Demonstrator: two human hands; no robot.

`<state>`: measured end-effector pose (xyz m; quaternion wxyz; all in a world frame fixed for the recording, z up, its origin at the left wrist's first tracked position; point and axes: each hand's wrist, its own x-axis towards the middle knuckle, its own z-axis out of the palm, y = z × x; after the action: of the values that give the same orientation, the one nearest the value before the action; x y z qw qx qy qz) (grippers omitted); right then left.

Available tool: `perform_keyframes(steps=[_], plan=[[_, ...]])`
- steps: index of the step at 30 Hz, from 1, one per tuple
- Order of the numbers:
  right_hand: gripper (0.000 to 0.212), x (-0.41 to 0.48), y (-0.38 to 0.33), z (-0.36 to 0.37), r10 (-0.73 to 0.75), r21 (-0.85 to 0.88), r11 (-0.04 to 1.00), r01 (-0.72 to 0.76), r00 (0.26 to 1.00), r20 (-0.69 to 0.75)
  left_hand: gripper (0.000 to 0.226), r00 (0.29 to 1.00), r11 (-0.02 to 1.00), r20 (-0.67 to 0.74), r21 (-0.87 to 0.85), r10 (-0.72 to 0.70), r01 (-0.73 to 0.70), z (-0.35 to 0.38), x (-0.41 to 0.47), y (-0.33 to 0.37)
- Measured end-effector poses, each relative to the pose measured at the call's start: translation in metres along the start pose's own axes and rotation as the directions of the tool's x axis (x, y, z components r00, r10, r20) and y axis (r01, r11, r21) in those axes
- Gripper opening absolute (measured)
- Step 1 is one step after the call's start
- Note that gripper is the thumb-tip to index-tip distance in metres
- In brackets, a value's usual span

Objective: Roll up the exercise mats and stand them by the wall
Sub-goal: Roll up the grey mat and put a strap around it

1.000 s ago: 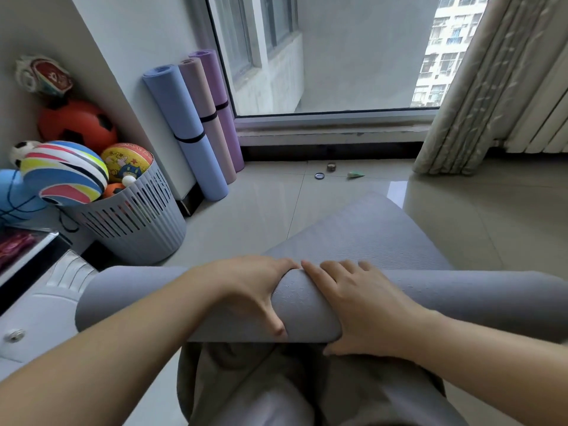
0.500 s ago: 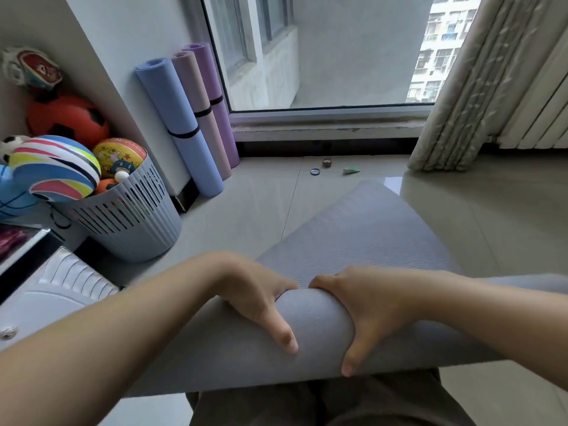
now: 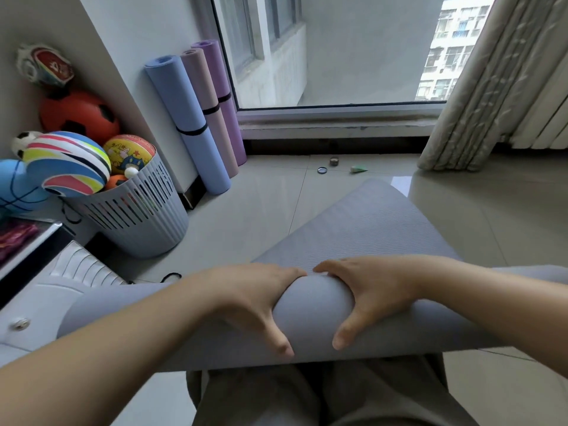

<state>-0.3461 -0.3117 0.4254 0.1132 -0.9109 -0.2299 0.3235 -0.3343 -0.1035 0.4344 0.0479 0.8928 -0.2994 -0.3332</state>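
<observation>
Pale floor tiles (image 3: pixel 261 216) carry our half-rolled grey mat (image 3: pixel 362 229). Our left hand (image 3: pixel 246 298) and right hand (image 3: pixel 375 290) curl around its roll, gripping it. Three rolled mats (image 3: pixel 209 109) lean against the wall (image 3: pixel 138 50).

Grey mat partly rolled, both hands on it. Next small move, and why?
Probably roll the grey mat forward another turn: left hand and right hand both grip its roll mid-length, and an unrolled stretch lies flat on the floor ahead.

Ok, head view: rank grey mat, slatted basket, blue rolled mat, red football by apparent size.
1. grey mat
2. slatted basket
3. blue rolled mat; basket is nearer, so 2 and 3 unsure
4. red football
</observation>
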Motion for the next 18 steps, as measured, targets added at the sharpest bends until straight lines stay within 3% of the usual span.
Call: perform_keyframes(steps=[3,7,9,11,13,15,18], plan=[[0.120,-0.011,-0.011,0.021,-0.042,-0.340,0.939,-0.054,0.963,-0.267,0.090,0.987,0.994,0.146,-0.069,-0.074,0.085,-0.014,0.011,-0.009],[0.109,-0.005,-0.008,0.033,-0.075,-0.334,0.941,-0.044,0.940,-0.333,0.087,0.975,0.988,0.202,-0.107,-0.091,0.115,-0.024,0.017,-0.009],[0.101,0.000,0.000,0.025,-0.064,-0.265,0.964,-0.020,0.950,-0.307,0.087,0.995,0.995,0.082,-0.079,-0.062,0.068,-0.016,0.011,-0.007],[0.097,0.006,0.006,0.013,-0.037,-0.171,0.985,-0.009,0.964,-0.263,0.096,0.989,0.989,-0.139,0.132,-0.050,0.069,0.001,0.009,-0.003],[0.095,0.014,0.010,-0.001,-0.007,-0.097,0.995,-0.013,0.979,-0.202,0.112,0.958,0.915,-0.283,0.375,-0.039,0.148,0.020,0.008,0.005],[0.095,0.018,0.009,-0.013,0.005,-0.065,0.998,-0.015,0.989,-0.146,0.114,0.939,0.882,-0.340,0.429,-0.044,0.197,0.024,0.007,0.007],[0.088,0.015,0.004,-0.025,0.001,-0.019,1.000,-0.003,0.992,-0.128,0.106,0.937,0.914,-0.349,0.379,-0.005,0.146,0.003,-0.004,0.004]])
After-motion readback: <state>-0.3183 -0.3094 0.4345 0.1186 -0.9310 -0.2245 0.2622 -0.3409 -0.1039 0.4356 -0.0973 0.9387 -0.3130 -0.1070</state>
